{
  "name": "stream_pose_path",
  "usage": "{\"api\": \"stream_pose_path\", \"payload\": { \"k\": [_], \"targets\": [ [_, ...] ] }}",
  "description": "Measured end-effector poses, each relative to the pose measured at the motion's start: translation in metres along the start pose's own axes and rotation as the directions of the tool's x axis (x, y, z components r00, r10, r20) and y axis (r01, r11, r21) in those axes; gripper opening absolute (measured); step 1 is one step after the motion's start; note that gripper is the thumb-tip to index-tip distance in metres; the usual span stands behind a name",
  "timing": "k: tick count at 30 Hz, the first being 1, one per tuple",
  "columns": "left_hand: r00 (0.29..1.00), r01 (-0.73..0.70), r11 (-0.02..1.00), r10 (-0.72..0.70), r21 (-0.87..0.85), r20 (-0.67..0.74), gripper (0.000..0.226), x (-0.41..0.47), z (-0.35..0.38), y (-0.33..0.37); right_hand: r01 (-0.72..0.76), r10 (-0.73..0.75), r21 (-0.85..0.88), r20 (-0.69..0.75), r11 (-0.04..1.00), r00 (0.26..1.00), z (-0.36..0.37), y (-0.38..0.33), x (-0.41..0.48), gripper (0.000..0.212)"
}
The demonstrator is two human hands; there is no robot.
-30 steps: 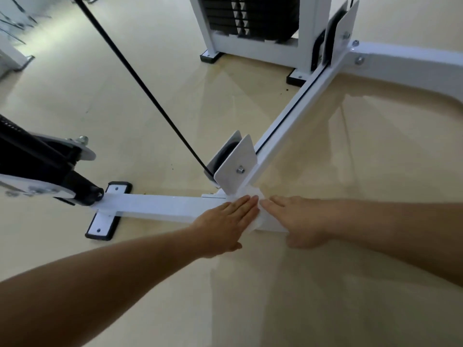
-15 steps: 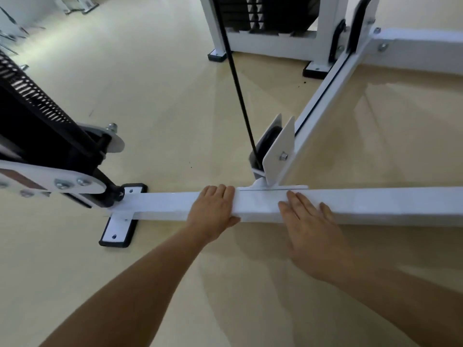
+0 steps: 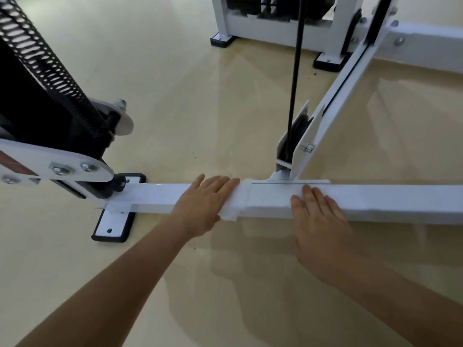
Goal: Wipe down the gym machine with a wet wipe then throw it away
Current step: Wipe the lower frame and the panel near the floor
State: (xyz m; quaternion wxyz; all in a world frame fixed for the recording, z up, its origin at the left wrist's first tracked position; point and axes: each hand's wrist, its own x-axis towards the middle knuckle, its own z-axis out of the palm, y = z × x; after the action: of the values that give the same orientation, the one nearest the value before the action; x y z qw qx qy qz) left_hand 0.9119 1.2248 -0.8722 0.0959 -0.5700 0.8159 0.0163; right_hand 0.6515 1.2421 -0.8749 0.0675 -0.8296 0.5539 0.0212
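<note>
Beige gym floor (image 3: 175, 96), white base bar (image 3: 406, 200) running left to right, wet wipe (image 3: 270, 199) laid lengthwise along it, left hand (image 3: 208, 200) and right hand (image 3: 322, 221) pressing its ends, each grip flat, fingers straight.

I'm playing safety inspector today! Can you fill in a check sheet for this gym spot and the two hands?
Surface: glossy beige floor, with a few dark specks.
Job's things: white wet wipe draped over the machine's white base bar.
Clutter: nothing seen.
Hands: left hand presses flat on the wipe's left end; right hand lies flat on its right part, fingers straight.
Cables: black cable runs down into the pulley.
Surroundings: coil spring at left, weight stack behind.
</note>
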Motion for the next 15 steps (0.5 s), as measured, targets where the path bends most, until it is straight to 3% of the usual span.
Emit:
{"api": "stream_pose_path", "payload": {
  "k": [4, 9, 12, 15],
  "targets": [
    [0.996, 0.081, 0.994, -0.083, -0.074, -0.017, 0.062, 0.010, 0.007, -0.020, 0.034, -0.032, -0.049, 0.042, 0.998, 0.999, -0.004, 0.002, -0.001, 0.084],
    [0.953, 0.302, 0.953, -0.302, 0.025, 0.031, 0.062, -0.015, 0.013, -0.056, 0.034, -0.030, -0.056, 0.061, 0.998, 0.998, -0.007, 0.002, -0.001, 0.082],
    [0.948, 0.312, 0.949, -0.314, 0.040, 0.058, 0.064, 0.003, 0.008, -0.015, 0.014, -0.009, -0.062, 0.068, 0.998, 0.998, -0.004, -0.003, -0.001, 0.079],
    [0.968, 0.246, 0.966, -0.248, -0.081, -0.022, 0.068, 0.034, 0.005, 0.055, 0.020, -0.015, -0.074, 0.057, 0.997, 0.998, -0.008, -0.002, -0.002, 0.080]
  ]
}}
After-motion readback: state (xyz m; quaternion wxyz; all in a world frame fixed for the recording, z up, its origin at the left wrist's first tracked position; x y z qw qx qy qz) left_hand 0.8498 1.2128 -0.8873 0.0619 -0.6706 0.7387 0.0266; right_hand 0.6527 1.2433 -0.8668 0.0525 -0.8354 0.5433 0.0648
